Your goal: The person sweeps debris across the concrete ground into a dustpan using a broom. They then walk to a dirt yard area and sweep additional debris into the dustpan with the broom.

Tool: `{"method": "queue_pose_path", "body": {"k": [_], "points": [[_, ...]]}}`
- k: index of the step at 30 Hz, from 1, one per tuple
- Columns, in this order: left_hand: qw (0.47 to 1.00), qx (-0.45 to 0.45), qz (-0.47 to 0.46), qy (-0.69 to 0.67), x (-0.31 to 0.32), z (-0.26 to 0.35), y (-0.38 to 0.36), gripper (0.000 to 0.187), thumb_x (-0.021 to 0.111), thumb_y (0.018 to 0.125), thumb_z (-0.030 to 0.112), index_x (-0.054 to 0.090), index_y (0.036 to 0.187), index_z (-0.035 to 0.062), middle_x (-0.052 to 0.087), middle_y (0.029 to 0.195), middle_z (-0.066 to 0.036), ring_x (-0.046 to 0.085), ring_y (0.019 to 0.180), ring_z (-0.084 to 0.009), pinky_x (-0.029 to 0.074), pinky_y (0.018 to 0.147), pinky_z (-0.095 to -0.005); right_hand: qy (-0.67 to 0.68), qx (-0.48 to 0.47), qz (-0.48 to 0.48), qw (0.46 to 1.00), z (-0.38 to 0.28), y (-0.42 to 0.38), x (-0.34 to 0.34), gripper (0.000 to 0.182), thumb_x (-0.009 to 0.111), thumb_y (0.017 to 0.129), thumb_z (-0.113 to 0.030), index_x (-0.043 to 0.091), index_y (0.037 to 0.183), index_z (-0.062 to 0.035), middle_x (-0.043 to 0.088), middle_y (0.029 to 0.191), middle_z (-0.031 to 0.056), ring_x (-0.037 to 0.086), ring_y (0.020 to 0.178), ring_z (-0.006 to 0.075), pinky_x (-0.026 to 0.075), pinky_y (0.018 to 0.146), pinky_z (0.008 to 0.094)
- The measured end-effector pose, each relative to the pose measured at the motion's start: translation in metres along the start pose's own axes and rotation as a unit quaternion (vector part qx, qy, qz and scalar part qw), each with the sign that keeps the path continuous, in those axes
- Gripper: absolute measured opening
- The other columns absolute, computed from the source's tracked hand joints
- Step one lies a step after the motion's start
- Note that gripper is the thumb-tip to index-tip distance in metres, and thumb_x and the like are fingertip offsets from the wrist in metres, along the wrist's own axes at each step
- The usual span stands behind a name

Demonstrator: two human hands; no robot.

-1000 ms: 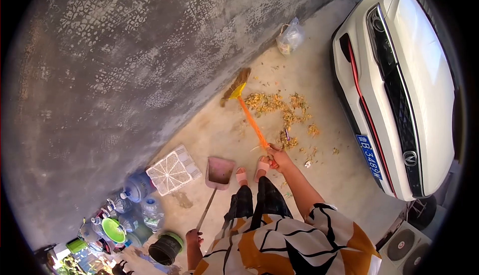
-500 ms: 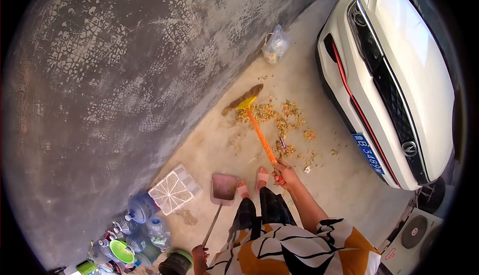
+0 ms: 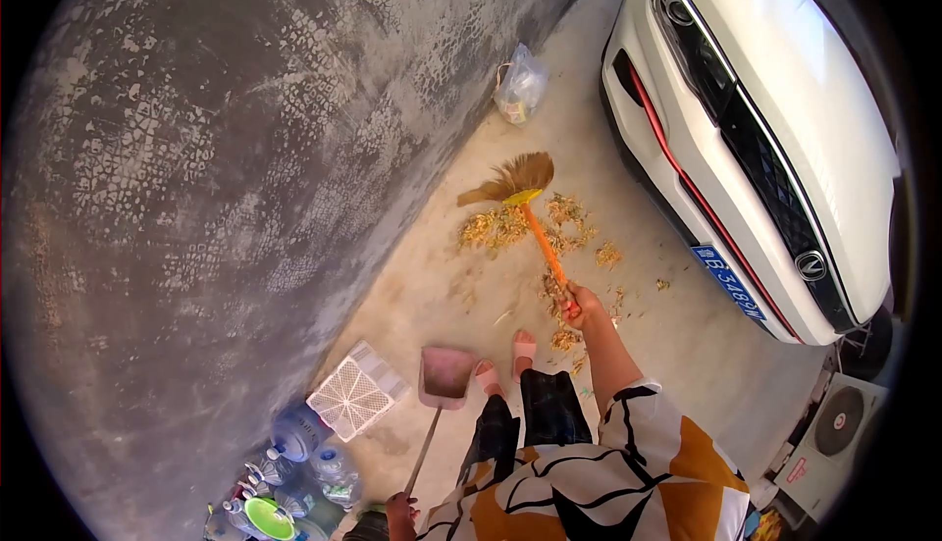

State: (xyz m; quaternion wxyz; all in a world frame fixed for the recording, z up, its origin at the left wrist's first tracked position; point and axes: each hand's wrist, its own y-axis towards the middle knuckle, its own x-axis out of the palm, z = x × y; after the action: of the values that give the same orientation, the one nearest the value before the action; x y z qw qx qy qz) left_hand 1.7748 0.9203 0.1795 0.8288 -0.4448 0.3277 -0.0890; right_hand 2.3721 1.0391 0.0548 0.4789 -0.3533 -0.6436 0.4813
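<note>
My right hand (image 3: 582, 306) is wrapped round the orange handle of a broom (image 3: 545, 245) with a yellow collar. The broom's brown bristles fan out just beyond a scattered heap of dry yellowish plant scraps (image 3: 491, 229), and its handle crosses over part of them. At the lower edge of the view, my left hand (image 3: 401, 507) grips the long thin handle of a pinkish dustpan (image 3: 447, 374). The dustpan's pan rests on the floor beside my feet in pink sandals (image 3: 524, 350).
A textured grey wall (image 3: 196, 149) runs along the left. A white car (image 3: 746, 149) stands at the right. A plastic bag (image 3: 521, 85) sits by the wall. A white crate (image 3: 355, 391), water jugs (image 3: 297, 431) and a green basin (image 3: 268, 518) are at lower left.
The broom head has moved right, and its bristles have fanned out wider. My right hand has moved a little up and right. My left hand still holds the dustpan. The view has shifted slightly.
</note>
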Motion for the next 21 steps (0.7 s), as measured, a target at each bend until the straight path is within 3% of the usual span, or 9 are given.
{"method": "queue_pose_path", "body": {"k": [1,3,4,6,7,8,10,13,21], "points": [[1.000,0.003,-0.004,-0.003,-0.001,0.002,0.002,0.019,0.046,0.076,0.017,0.051,0.087,0.0026,0.056,0.064,-0.008,0.034,0.034,-0.0107,0.038,0.034,-0.0293,0.028,0.026,0.020,0.999,0.015,-0.014,-0.016,0.018,0.039,0.086,-0.033,0.040,0.083,-0.0155,0.049,0.059,0.0026,0.037,0.037,0.0068,0.027,0.035,0.0193],[0.995,0.004,0.017,0.097,-0.003,0.011,0.002,0.013,0.052,0.061,0.001,0.052,0.075,0.0009,0.061,0.065,-0.008,0.058,0.056,-0.0222,0.043,0.044,-0.0302,0.061,0.058,-0.041,0.996,0.043,-0.042,-0.053,0.016,0.037,0.086,-0.033,0.039,0.087,-0.0170,0.048,0.057,0.0016,0.036,0.037,0.0075,0.027,0.034,0.0180],[0.995,0.006,0.014,0.095,-0.005,0.007,0.008,0.013,0.052,0.061,0.001,0.052,0.075,0.0009,0.061,0.065,-0.008,0.058,0.056,-0.0222,0.043,0.044,-0.0302,0.065,0.061,-0.047,0.995,0.056,-0.056,-0.069,0.016,0.037,0.086,-0.033,0.039,0.087,-0.0167,0.047,0.057,0.0022,0.036,0.037,0.0076,0.028,0.034,0.0176],[0.999,0.027,-0.013,-0.036,-0.008,-0.016,0.020,0.020,0.047,0.076,0.017,0.050,0.088,0.0027,0.056,0.064,-0.009,0.036,0.036,-0.0118,0.038,0.035,-0.0302,0.083,0.080,-0.038,0.993,0.077,-0.088,-0.086,0.015,0.037,0.086,-0.032,0.039,0.087,-0.0165,0.047,0.057,0.0033,0.037,0.037,0.0078,0.030,0.034,0.0169],[0.997,-0.065,0.003,-0.031,-0.007,-0.006,0.022,0.020,0.047,0.075,0.018,0.050,0.088,0.0027,0.056,0.063,-0.009,0.036,0.036,-0.0118,0.039,0.035,-0.0303,0.096,0.095,-0.023,0.991,0.084,-0.105,-0.089,0.014,0.038,0.086,-0.031,0.039,0.088,-0.0166,0.047,0.057,0.0040,0.038,0.038,0.0079,0.031,0.035,0.0167],[0.997,-0.066,0.002,-0.034,-0.005,0.005,0.025,0.020,0.047,0.075,0.018,0.050,0.088,0.0027,0.056,0.063,-0.009,0.036,0.036,-0.0118,0.039,0.035,-0.0303,0.092,0.094,-0.022,0.991,0.088,-0.121,-0.091,0.014,0.038,0.086,-0.031,0.039,0.088,-0.0166,0.047,0.057,0.0040,0.038,0.038,0.0079,0.031,0.035,0.0167],[0.969,-0.218,0.030,-0.111,-0.006,0.014,0.027,0.021,0.047,0.075,0.019,0.050,0.088,0.0031,0.056,0.064,-0.009,0.037,0.037,-0.0119,0.040,0.037,-0.0309,0.087,0.095,-0.004,0.992,0.101,-0.154,-0.090,0.011,0.038,0.085,-0.027,0.040,0.089,-0.0171,0.046,0.060,0.0046,0.037,0.038,0.0081,0.030,0.035,0.0178],[0.947,-0.274,0.047,-0.160,-0.006,0.007,0.028,0.020,0.046,0.076,0.018,0.050,0.089,0.0034,0.056,0.065,-0.009,0.037,0.038,-0.0117,0.041,0.038,-0.0314,0.054,0.079,-0.038,0.995,0.121,-0.210,-0.082,0.008,0.039,0.084,-0.024,0.040,0.089,-0.0178,0.045,0.062,0.0039,0.037,0.039,0.0081,0.028,0.035,0.0190],[0.940,-0.281,0.067,-0.182,-0.001,-0.001,0.011,0.016,0.043,0.074,0.017,0.050,0.081,0.0047,0.055,0.064,-0.007,0.035,0.038,-0.0113,0.041,0.040,-0.0313,-0.093,0.075,-0.097,0.988,0.126,-0.184,-0.027,0.010,0.039,0.083,-0.024,0.040,0.091,-0.0186,0.045,0.061,0.0031,0.036,0.038,0.0075,0.026,0.036,0.0191]]}}
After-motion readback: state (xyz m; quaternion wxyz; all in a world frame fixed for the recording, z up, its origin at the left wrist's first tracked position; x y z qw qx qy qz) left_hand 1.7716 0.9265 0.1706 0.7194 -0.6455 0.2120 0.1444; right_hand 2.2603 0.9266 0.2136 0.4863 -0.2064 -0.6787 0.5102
